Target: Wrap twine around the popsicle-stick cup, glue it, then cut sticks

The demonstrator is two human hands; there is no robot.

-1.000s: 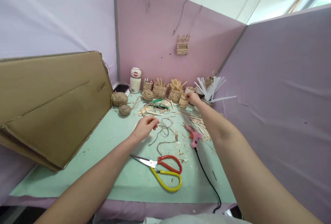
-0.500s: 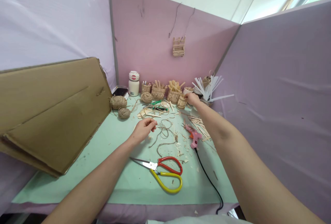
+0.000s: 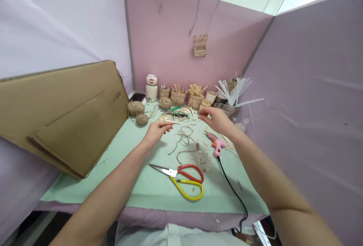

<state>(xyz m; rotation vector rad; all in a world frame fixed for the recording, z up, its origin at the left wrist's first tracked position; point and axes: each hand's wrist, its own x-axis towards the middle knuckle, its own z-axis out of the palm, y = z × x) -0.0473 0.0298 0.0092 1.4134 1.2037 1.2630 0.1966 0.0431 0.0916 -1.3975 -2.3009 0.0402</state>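
My left hand (image 3: 158, 131) is closed in a pinch on a thin wooden stick (image 3: 177, 122), which points right over the table. Across from it, my right hand (image 3: 214, 119) hangs in front of the small pot (image 3: 205, 103), its fingers curled together. Whatever may be between those fingertips is too small to make out. Below both hands lies a loose tangle of twine (image 3: 185, 136). The pink glue gun (image 3: 218, 146) rests under my right forearm. Nearer to me are large scissors (image 3: 181, 178) with one red and one yellow handle, blades apart.
A cardboard sheet (image 3: 76, 117) leans at the left. Twine balls (image 3: 136, 108), a white-lidded jar (image 3: 151, 89) and pots of wooden sticks (image 3: 195, 98) line the back. White glue sticks (image 3: 235, 91) stand at the right. The glue gun's cord (image 3: 234, 191) runs over the front edge.
My right hand has drawn back from the small pot toward me. A thin stick now shows in my left hand's fingers. The camera view has shifted slightly.
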